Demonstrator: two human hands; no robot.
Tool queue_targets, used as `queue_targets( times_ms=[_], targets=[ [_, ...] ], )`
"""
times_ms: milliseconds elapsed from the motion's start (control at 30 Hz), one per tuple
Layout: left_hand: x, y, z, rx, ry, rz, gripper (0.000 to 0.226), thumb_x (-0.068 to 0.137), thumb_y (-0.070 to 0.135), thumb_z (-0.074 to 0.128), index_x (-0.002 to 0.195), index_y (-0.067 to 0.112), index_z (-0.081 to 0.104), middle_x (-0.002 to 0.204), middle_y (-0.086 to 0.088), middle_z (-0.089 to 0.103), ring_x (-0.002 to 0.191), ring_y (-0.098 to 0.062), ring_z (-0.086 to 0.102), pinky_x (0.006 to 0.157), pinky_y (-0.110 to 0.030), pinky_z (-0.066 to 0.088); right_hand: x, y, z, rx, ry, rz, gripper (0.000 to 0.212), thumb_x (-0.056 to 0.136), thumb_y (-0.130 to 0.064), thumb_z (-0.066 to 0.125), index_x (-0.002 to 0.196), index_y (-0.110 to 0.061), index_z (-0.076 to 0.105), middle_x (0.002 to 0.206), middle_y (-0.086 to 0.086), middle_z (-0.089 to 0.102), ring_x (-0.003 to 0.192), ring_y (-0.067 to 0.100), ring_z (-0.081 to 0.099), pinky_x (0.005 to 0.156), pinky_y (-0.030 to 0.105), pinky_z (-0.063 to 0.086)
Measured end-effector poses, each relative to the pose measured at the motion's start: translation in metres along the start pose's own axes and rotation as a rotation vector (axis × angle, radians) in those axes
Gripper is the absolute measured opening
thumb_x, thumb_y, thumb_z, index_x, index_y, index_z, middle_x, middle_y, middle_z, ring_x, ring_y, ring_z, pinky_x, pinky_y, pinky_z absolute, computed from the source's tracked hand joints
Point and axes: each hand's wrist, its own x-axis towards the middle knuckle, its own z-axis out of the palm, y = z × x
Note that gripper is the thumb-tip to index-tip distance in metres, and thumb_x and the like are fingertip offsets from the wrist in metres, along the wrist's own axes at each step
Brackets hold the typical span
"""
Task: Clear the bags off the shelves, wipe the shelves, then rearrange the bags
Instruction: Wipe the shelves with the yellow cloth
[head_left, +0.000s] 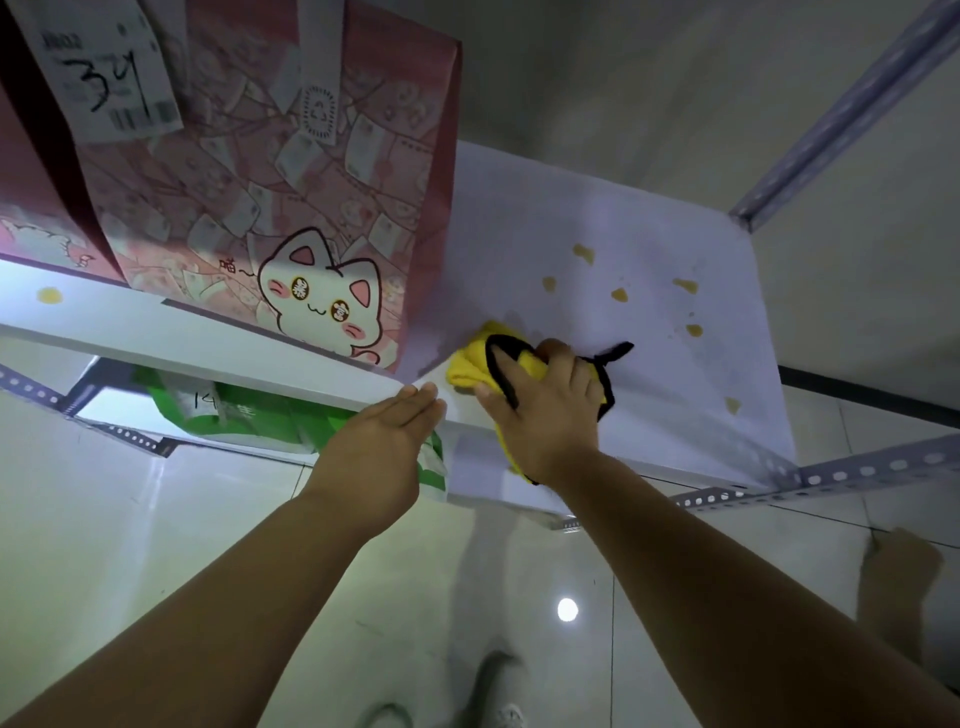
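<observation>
1. On the flat white shelf board (649, 364), close to its front edge, the right hand (545, 410) clenches a bunched yellow microfibre cloth with black trim (467, 364). It presses the cloth down just beside the lower corner of the tall pink paper bag printed with a white cat (291, 208).
2. The left hand (384, 436) is flat, fingers straight and together, grasping nothing, at the shelf's front edge just left of the cloth.
3. The pink bag stands on the shelf near the front edge, not yet cleared. A white paper tag marked "34" (104, 78) hangs on its face.
4. Dried yellowish spots (618, 295) are scattered to the right of the cloth, unwiped.
5. A green-and-white bag (260, 415) sits on the shelf below.
6. Likely risks:
   - A leftward stroke could shove the pink bag's corner. The bag is tall and stands near the edge, so it may tip or slide off.
   - If the cloth is damp, contact could soak and weaken the paper base.
   - Wiping around the bag would leave the patch beneath it dirty.
   - A light pass may smear the dried spots instead of lifting them.
</observation>
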Motion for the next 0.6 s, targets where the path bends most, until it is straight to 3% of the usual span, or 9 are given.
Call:
queue_targets(
  times_ms=[100, 200, 367, 433, 600],
  targets=[
    [-0.001, -0.001, 0.000, -0.009, -0.010, -0.001, 0.069, 0.080, 0.000, 0.046, 0.144, 0.021, 0.029, 0.153, 0.005, 0.021, 0.141, -0.012, 0.019, 0.106, -0.014, 0.004, -0.029, 0.017, -0.009, 0.015, 0.043, -0.063, 0.053, 0.083, -0.061, 0.037, 0.119, -0.031, 0.062, 0.111, 0.019, 0.056, 0.091, 0.041, 0.053, 0.079, 0.049, 0.041],
    [0.000, -0.002, -0.001, 0.013, -0.032, 0.002, 0.069, 0.083, 0.003, 0.043, 0.146, 0.023, 0.022, 0.155, 0.007, 0.013, 0.142, -0.009, 0.013, 0.110, -0.016, 0.005, -0.050, 0.041, -0.018, 0.060, 0.044, -0.014, 0.055, 0.080, -0.060, 0.040, 0.116, -0.027, 0.065, 0.112, 0.021, 0.054, 0.093, 0.043, 0.051, 0.081, 0.051, 0.039],
    [0.002, -0.004, 0.001, 0.053, -0.058, 0.003, 0.069, 0.085, 0.006, 0.043, 0.147, 0.024, 0.018, 0.156, 0.007, 0.010, 0.143, -0.009, 0.011, 0.113, -0.020, 0.006, -0.035, 0.043, -0.013, 0.050, 0.016, 0.262, 0.051, 0.084, -0.061, 0.047, 0.126, -0.032, 0.053, 0.128, 0.014, 0.039, 0.111, 0.038, 0.036, 0.096, 0.048, 0.022],
    [0.001, -0.003, 0.002, 0.061, -0.053, -0.002, 0.069, 0.085, 0.007, 0.044, 0.147, 0.023, 0.018, 0.156, 0.006, 0.010, 0.143, -0.010, 0.011, 0.113, -0.022, 0.006, -0.025, 0.024, -0.004, 0.050, 0.017, 0.344, 0.049, 0.085, -0.060, 0.046, 0.127, -0.035, 0.049, 0.131, 0.014, 0.034, 0.113, 0.037, 0.032, 0.096, 0.048, 0.018],
    [0.003, 0.003, 0.000, 0.118, -0.075, 0.015, 0.066, 0.085, 0.007, 0.044, 0.146, 0.019, 0.022, 0.155, 0.001, 0.015, 0.142, -0.015, 0.018, 0.113, -0.026, 0.012, -0.025, 0.006, 0.002, 0.015, 0.097, 0.089, 0.045, 0.082, -0.056, 0.054, 0.117, -0.028, 0.061, 0.117, 0.021, 0.051, 0.098, 0.042, 0.048, 0.086, 0.051, 0.033]
  ],
)
